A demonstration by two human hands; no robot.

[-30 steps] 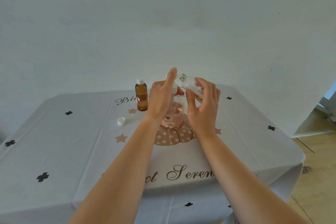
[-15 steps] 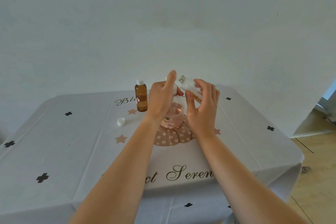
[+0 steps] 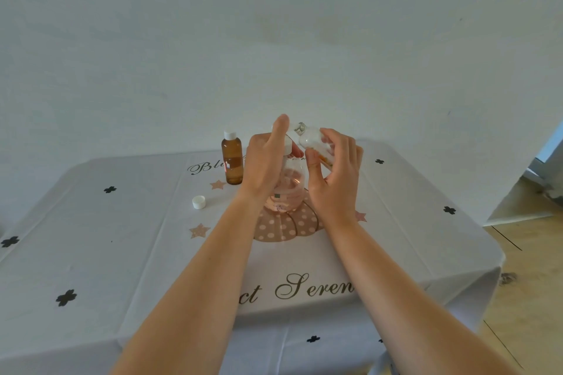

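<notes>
The small bottle [image 3: 310, 140] is up in the right hand [image 3: 335, 179], tilted with its metal-ringed neck pointing down-left toward the top of the round bottle [image 3: 288, 192]. The right fingers [image 3: 338, 143] and thumb are curled round the small bottle's lower body and hold it. It is clear, probably glass or hard plastic, so light, stiff and smooth. It could slip if wet, so holding mid-body as now looks right, leaving the neck free.

The round bottle stands on the surface [image 3: 122, 253] between the two hands, over the dotted print, with pinkish liquid in its lower part. The left hand [image 3: 265, 167] wraps its fingers round the neck and white top, with one digit sticking straight up. The liquid makes it bottom-heavy, and the rigid clear wall is likely slippery. The neck grip steadies it, though its belly would be the safer place to lift from.

An amber bottle [image 3: 233, 161] with a white cap stands just left of the left hand. A loose white cap [image 3: 198, 202] lies on the cloth, apart from it.

Against the earlier frames almost nothing differs. Both grips are the same, the small bottle has the same tilt, and the amber bottle and loose cap are unmoved. The whole view only slides slightly sideways, which I judge to be head motion. Whether any liquid is flowing cannot be told.
</notes>
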